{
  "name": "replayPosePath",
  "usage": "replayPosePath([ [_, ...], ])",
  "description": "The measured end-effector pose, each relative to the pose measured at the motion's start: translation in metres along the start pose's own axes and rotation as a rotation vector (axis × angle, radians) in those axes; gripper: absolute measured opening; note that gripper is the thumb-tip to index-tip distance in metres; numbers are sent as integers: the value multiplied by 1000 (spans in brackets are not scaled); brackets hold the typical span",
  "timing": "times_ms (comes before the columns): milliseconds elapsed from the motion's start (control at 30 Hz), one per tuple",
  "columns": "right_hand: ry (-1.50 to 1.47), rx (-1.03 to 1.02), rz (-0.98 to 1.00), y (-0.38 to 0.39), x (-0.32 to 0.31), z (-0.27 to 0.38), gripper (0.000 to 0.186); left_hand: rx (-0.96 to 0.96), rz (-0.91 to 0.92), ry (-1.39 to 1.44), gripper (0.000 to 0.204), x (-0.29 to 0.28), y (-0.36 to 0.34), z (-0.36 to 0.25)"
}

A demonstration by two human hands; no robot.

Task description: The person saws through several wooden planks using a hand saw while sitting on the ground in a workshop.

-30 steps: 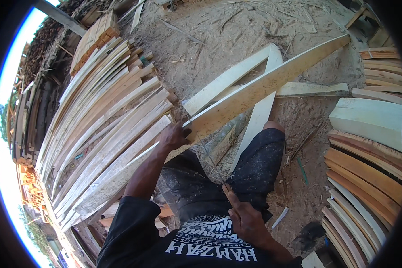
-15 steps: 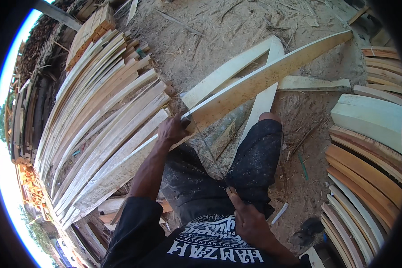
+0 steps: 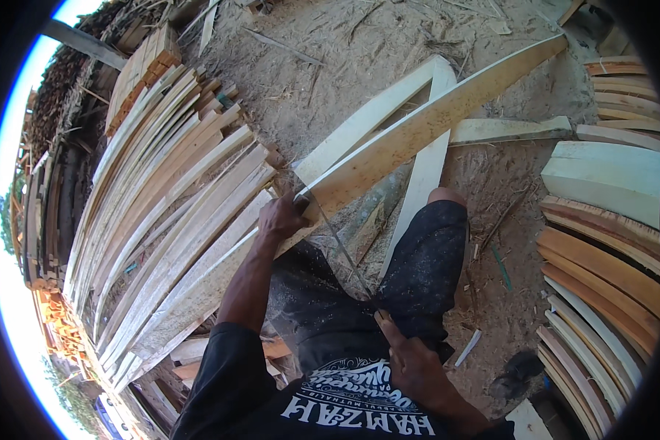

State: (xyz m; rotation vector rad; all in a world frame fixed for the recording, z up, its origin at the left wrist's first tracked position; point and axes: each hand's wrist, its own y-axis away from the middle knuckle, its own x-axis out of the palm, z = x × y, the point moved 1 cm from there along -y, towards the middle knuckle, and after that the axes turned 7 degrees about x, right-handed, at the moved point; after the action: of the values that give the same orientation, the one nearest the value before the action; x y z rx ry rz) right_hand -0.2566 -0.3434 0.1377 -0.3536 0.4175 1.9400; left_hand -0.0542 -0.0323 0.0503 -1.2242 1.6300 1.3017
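Note:
My left hand (image 3: 282, 216) is closed on a long pale curved plank (image 3: 418, 125), which slants from lower left to upper right. A small dark piece shows at its fingers, too hidden to name. The thin blade of a hand saw (image 3: 337, 246) crosses the plank just right of those fingers and runs back to my lap. My right hand (image 3: 403, 356) grips the saw's wooden handle. Beyond the plank, white curved boards (image 3: 367, 117) lie crossed on the sandy ground, and my bent knee (image 3: 447, 196) is beside them.
A large stack of curved boards (image 3: 169, 220) spreads along the left, with squared timber (image 3: 139, 73) behind it. More curved pieces (image 3: 605, 279) are stacked on the right. Sandy ground (image 3: 308, 88) with scraps lies ahead. A wooden post (image 3: 84, 44) crosses the upper left.
The saw handle and my right hand have shifted slightly back and to the right. My left hand stays on the plank. The view has moved a little.

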Motion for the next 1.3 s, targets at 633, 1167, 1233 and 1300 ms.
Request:
replayPosePath([
  [633,84,44,17,-88,36,-34,70,-27,-60,13,55,2,-1,-3],
  [1167,44,122,9,-167,69,-47,74,-9,29,49,55,-7,-12,-6],
  [1233,10,155,24,-191,74,-40,76,-47,28,11,55,-13,-7,-12],
  [1300,35,178,52,-170,73,-32,75,-9,57,58,57,-6,-1,-8],
])
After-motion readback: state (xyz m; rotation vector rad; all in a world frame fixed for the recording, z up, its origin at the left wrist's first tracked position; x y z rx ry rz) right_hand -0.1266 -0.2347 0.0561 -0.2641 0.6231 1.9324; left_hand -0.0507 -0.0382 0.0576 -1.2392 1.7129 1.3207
